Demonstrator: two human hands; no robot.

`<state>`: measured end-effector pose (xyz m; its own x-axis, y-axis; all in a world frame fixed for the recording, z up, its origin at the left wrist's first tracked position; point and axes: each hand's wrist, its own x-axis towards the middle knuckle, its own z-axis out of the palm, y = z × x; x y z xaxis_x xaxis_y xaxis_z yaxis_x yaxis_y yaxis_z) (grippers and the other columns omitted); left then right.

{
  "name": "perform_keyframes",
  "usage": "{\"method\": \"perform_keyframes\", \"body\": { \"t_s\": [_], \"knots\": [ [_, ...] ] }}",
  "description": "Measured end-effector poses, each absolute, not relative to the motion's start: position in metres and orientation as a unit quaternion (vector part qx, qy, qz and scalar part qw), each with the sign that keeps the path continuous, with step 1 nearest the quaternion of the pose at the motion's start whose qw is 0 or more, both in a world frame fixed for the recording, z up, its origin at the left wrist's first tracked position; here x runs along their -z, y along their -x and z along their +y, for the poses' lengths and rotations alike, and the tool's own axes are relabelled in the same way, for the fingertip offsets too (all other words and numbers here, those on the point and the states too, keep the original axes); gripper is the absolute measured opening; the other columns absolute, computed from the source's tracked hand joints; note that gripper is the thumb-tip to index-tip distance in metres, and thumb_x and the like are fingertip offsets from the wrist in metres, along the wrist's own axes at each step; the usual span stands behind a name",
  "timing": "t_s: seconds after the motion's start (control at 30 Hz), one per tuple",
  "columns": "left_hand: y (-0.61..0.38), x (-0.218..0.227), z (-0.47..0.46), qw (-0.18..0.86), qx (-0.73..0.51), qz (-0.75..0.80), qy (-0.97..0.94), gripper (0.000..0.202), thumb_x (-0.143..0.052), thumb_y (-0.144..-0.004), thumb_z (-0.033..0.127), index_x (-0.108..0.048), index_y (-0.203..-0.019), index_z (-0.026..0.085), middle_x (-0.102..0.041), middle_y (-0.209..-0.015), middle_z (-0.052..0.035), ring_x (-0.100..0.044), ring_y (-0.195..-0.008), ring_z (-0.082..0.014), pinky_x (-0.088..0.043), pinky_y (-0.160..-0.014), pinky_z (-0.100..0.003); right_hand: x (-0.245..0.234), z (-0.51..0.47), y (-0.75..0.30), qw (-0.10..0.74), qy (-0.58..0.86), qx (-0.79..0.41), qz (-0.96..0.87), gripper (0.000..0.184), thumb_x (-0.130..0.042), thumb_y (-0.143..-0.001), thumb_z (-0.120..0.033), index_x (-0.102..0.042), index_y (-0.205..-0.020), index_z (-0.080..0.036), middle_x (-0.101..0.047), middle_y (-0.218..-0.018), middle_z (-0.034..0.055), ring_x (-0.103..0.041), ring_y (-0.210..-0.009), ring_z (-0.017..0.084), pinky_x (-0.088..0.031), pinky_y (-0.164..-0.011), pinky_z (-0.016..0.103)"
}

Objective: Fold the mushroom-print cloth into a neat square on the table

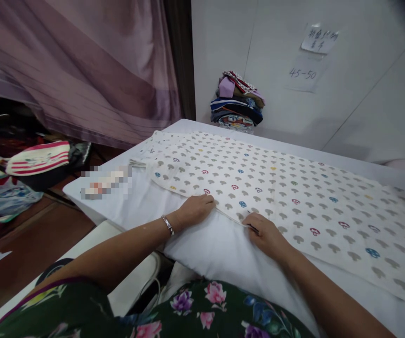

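A long white cloth (286, 188) printed with grey and coloured mushrooms lies spread over the table, folded in layers along its near edge. My left hand (195, 210) pinches that near edge, its fingers curled over the fabric. A short way to the right, my right hand (263, 232) grips the same edge between thumb and fingers. Between the two hands the edge runs nearly straight. At the cloth's left end, a part with a different small print (160, 143) shows, and stacked layers are visible at the corner.
The table (139, 199) has a white cover. A pile of folded cloths (237, 103) stands at its back, by the wall. A blurred-out item (105, 183) lies near the left corner. A purple curtain (118, 61) hangs left, above bags and clothes (40, 159).
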<state>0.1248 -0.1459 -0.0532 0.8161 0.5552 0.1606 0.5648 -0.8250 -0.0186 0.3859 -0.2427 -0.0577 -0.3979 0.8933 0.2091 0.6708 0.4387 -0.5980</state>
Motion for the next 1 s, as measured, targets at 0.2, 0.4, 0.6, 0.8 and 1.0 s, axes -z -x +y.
{"method": "perform_keyframes", "body": {
  "t_s": [0.2,0.4,0.6,0.8,1.0],
  "knots": [
    [-0.122,0.049,-0.144,0.013,0.059,-0.285,0.957,0.028,-0.03,-0.094,0.023,-0.056,-0.105,0.023,-0.06,-0.105,-0.0026,-0.055,-0.088,-0.0161,-0.039,-0.067,-0.027,0.057,-0.243,-0.386,0.258,0.492,-0.216,-0.803,0.032,-0.04,-0.073,-0.006,-0.058,-0.095,-0.021,-0.061,-0.098,0.0047,-0.056,-0.093,0.017,-0.045,-0.082,0.032],
    [-0.127,0.051,-0.14,0.055,0.03,-0.265,0.962,0.026,-0.032,-0.093,0.018,-0.055,-0.104,0.02,-0.059,-0.1,-0.0055,-0.055,-0.082,-0.0175,-0.039,-0.065,-0.029,0.057,-0.242,-0.385,0.268,0.488,-0.232,-0.797,0.031,-0.039,-0.073,-0.005,-0.057,-0.093,-0.021,-0.06,-0.093,0.0041,-0.055,-0.09,0.017,-0.045,-0.081,0.032],
    [-0.128,0.057,-0.138,0.094,0.044,-0.26,0.96,0.023,-0.034,-0.091,0.014,-0.055,-0.097,0.018,-0.058,-0.089,-0.0053,-0.053,-0.073,-0.0164,-0.037,-0.061,-0.028,0.059,-0.242,-0.384,0.274,0.484,-0.217,-0.802,0.034,-0.038,-0.071,-0.001,-0.056,-0.092,-0.021,-0.06,-0.091,0.0029,-0.055,-0.088,0.017,-0.044,-0.079,0.03],
    [-0.123,0.055,-0.141,0.101,0.062,-0.257,0.959,0.025,-0.03,-0.092,0.015,-0.054,-0.087,0.018,-0.057,-0.084,-0.0037,-0.05,-0.068,-0.0156,-0.035,-0.059,-0.029,0.06,-0.246,-0.38,0.255,0.478,-0.182,-0.821,0.035,-0.04,-0.074,-0.001,-0.056,-0.097,-0.022,-0.059,-0.098,0.0037,-0.054,-0.093,0.017,-0.044,-0.082,0.03],
    [-0.116,0.057,-0.147,0.049,0.048,-0.266,0.962,0.024,-0.031,-0.091,0.015,-0.055,-0.092,0.018,-0.059,-0.091,-0.0039,-0.052,-0.076,-0.0169,-0.036,-0.065,-0.028,0.055,-0.249,-0.375,0.184,0.499,-0.137,-0.836,0.036,-0.042,-0.076,-0.003,-0.056,-0.103,-0.022,-0.058,-0.099,0.0039,-0.052,-0.092,0.017,-0.043,-0.079,0.028]
  ]
}}
